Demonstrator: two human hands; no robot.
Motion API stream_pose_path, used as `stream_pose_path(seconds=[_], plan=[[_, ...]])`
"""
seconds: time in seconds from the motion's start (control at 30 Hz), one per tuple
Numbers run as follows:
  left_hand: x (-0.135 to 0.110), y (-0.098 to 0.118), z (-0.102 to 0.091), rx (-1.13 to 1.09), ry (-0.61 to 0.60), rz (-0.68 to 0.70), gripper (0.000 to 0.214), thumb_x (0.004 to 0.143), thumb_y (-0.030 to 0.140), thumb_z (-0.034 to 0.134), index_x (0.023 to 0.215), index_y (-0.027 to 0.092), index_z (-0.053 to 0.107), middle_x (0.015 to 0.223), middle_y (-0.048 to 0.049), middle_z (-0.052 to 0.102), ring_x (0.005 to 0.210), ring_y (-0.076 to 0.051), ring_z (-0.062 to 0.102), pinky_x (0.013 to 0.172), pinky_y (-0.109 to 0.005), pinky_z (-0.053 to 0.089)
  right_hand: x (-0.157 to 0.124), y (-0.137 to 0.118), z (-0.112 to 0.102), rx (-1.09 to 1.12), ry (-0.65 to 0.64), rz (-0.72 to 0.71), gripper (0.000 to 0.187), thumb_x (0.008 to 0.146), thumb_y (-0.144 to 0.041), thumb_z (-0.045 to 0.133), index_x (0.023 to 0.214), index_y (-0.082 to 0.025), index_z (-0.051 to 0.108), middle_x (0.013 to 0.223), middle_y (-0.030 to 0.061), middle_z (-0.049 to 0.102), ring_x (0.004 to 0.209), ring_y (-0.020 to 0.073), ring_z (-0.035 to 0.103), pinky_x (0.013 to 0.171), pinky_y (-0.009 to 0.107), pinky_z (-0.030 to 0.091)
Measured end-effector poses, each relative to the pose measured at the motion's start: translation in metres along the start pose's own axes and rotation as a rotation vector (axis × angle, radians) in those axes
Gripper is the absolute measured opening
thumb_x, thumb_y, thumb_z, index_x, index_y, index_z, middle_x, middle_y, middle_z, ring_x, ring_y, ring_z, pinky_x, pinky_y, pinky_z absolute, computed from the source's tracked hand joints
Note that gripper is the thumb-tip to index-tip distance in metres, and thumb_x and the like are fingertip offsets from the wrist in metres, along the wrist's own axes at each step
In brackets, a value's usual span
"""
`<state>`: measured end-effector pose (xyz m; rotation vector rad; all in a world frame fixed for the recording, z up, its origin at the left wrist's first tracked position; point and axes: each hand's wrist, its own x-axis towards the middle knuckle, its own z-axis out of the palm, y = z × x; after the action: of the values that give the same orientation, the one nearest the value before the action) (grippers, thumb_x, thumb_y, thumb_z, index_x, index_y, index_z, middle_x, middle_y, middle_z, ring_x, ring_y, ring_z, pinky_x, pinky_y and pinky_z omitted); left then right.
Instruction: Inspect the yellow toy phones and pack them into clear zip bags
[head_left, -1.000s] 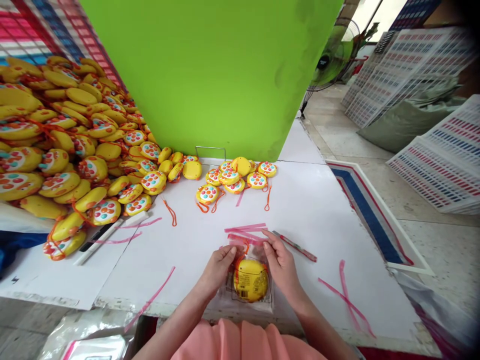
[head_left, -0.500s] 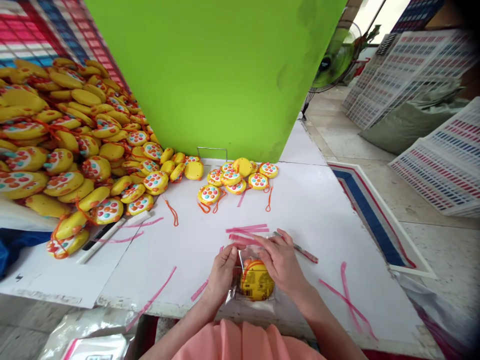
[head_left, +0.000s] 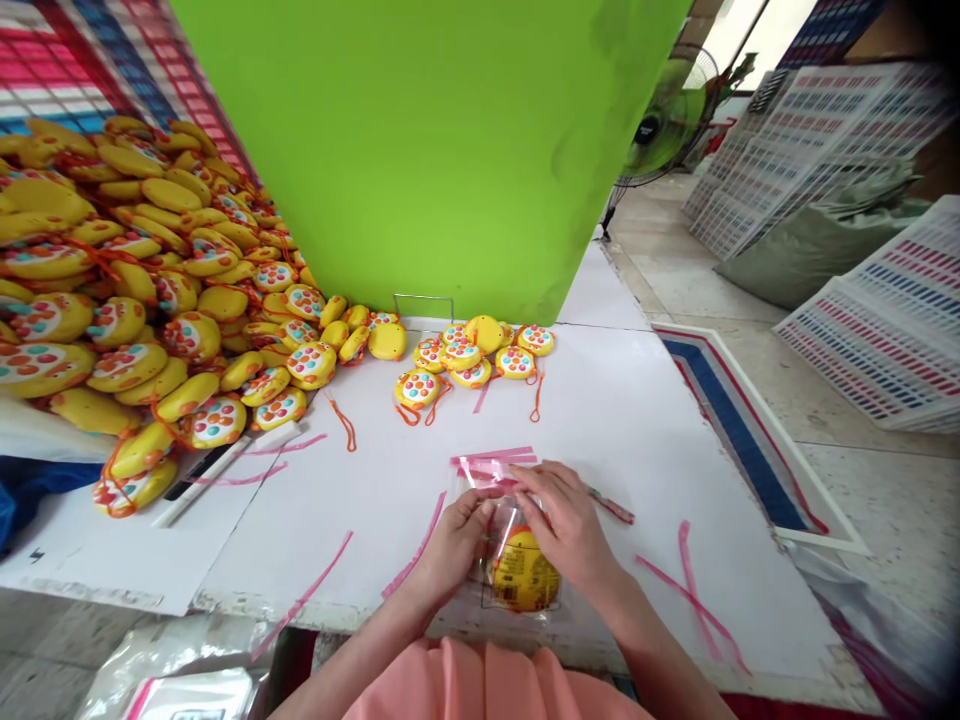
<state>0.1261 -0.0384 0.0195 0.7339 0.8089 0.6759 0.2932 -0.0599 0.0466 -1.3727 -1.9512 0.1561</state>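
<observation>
A clear plastic bag (head_left: 491,592) with dark print lies in front of me, with a yellow round toy (head_left: 527,575) inside it. My left hand (head_left: 459,535) is closed, thumb and fingers pinching the bag's left side near its upper part. On the upper right of the bag, my right hand (head_left: 566,520) has its fingers bent and pressed on the plastic by the flap. Pink strips (head_left: 495,455) lie just beyond the bag. Beside my right hand a thin patterned stick-like object (head_left: 611,506) is partly hidden.
A large heap of yellow toys (head_left: 172,290) with orange cords fills the left side. A small group of toys (head_left: 459,355) sits before a green upright panel (head_left: 450,150). Loose pink strips (head_left: 304,597) lie about the white table (head_left: 360,500). A fan (head_left: 664,130) stands behind.
The bag's upper end is now flatter and shows more between my hands. The toy inside has shifted slightly right and nearer me. My left hand has moved a little right.
</observation>
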Motion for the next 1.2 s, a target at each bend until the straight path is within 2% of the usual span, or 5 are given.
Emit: stream_pose_path(seconds=[0.4, 0.7, 0.9, 1.1, 1.2], plan=[[-0.004, 0.030, 0.010, 0.756, -0.086, 0.288, 0.031, 0.093, 0.032, 0.043, 0.114, 0.017, 0.061, 0.099, -0.0075, 0.070, 0.085, -0.019, 0.061, 0.077, -0.027, 0.045, 0.008, -0.014, 0.018, -0.106, -0.056, -0.022, 0.048, 0.089, -0.006, 0.042, 0.134, -0.022, 0.044, 0.088, 0.0067, 0.064, 0.079, 0.0227, 0.057, 0.072, 0.037, 0.048], [0.017, 0.007, -0.014, 0.320, -0.004, 0.080, 0.034, 0.085, 0.043, 0.055, 0.110, 0.020, 0.062, 0.102, -0.0085, 0.070, 0.095, -0.023, 0.065, 0.080, -0.033, 0.049, -0.008, 0.058, -0.006, 0.657, 0.460, 0.852, 0.020, 0.071, -0.025, 0.061, 0.089, -0.022, 0.052, 0.080, -0.0010, 0.062, 0.047, 0.0090, 0.051, 0.044, 0.023, 0.043], [0.022, 0.003, -0.032, 0.029, 0.037, -0.023, 0.039, 0.077, 0.043, 0.068, 0.104, 0.016, 0.061, 0.091, -0.0075, 0.070, 0.078, -0.017, 0.064, 0.069, -0.027, 0.048, -0.080, 0.128, -0.078, 0.426, 0.658, 1.004, 0.016, 0.062, -0.036, 0.058, 0.070, -0.025, 0.050, 0.066, -0.0011, 0.056, 0.064, 0.0199, 0.061, 0.071, 0.041, 0.052], [0.023, 0.006, -0.031, 0.023, 0.003, -0.012, 0.033, 0.076, 0.039, 0.071, 0.097, 0.014, 0.066, 0.081, -0.0054, 0.069, 0.064, -0.013, 0.061, 0.061, -0.023, 0.046, -0.115, 0.123, -0.123, -0.347, 0.192, 0.774, 0.025, 0.065, -0.026, 0.051, 0.081, -0.022, 0.069, 0.100, 0.0124, 0.063, 0.107, 0.0368, 0.054, 0.101, 0.057, 0.032], [0.024, 0.004, -0.033, 0.016, 0.020, -0.020, 0.036, 0.074, 0.039, 0.073, 0.098, 0.013, 0.066, 0.081, -0.0061, 0.070, 0.067, -0.014, 0.063, 0.063, -0.023, 0.047, -0.096, 0.107, -0.116, -0.440, 0.196, 0.634, 0.033, 0.076, -0.026, 0.042, 0.097, -0.020, 0.067, 0.109, 0.0123, 0.061, 0.104, 0.0306, 0.057, 0.092, 0.049, 0.043]])
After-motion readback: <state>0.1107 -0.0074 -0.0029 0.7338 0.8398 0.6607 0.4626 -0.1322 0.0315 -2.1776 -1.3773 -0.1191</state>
